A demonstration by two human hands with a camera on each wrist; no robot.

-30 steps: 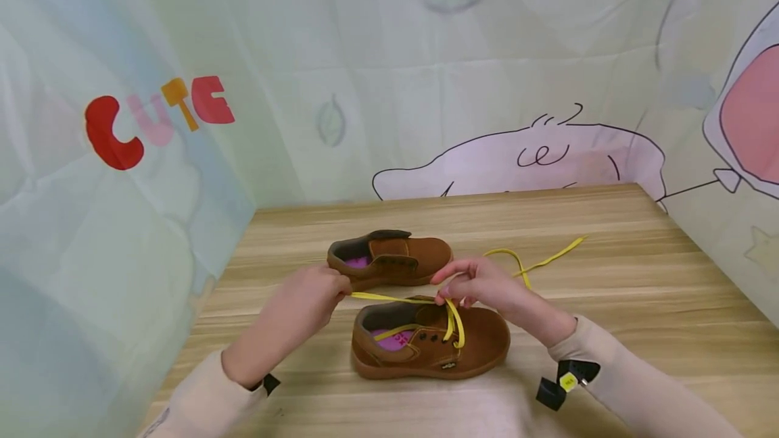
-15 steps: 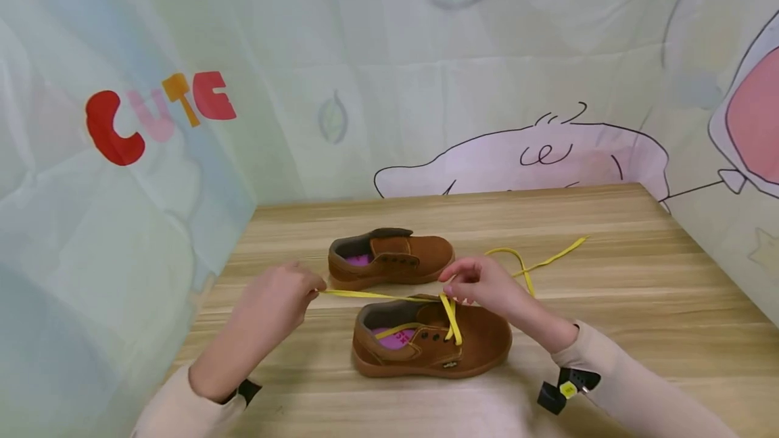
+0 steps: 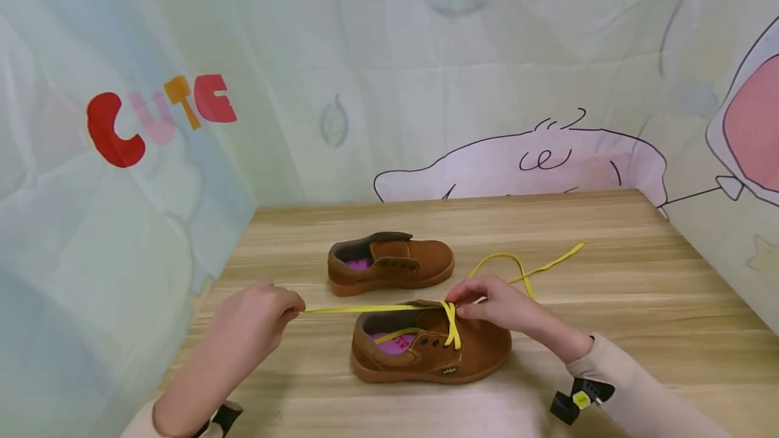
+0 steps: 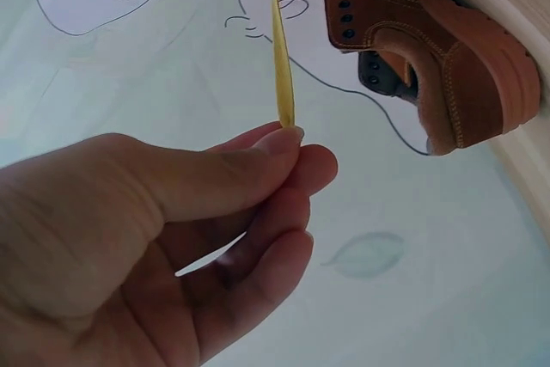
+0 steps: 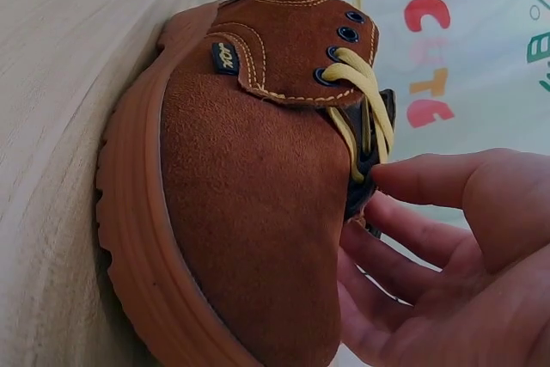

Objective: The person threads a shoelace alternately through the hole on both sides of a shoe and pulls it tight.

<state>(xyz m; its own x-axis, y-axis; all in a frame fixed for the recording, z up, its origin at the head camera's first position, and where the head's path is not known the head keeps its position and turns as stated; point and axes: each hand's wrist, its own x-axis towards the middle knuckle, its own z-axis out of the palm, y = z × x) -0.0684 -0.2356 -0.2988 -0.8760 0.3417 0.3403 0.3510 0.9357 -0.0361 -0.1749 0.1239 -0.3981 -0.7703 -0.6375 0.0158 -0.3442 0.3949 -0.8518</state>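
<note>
In the head view, a brown suede shoe (image 3: 481,353) with a purple insole stands on the wooden table, toe to the right. A yellow shoelace (image 3: 365,309) runs through its front eyelets. My left hand (image 3: 255,316) pinches one lace length between thumb and fingers, pulled straight out to the left, as the left wrist view confirms with the lace (image 4: 283,75). My right hand (image 3: 499,303) is at the shoe's far eyelet flap. In the right wrist view, its thumb (image 5: 421,178) lies by the crossed laces and the other fingers reach behind the flap, gripping it.
A second brown shoe (image 3: 432,265) without a lace stands behind, toe also to the right. The yellow lace's far length (image 3: 550,265) curls across the table (image 3: 633,289) on the right. Printed cloth walls (image 3: 292,86) enclose the back and sides.
My left hand has moved left and slightly down, drawing out more lace. The lace loop over the front eyelets has tightened. My right fingers have lowered onto the far flap.
</note>
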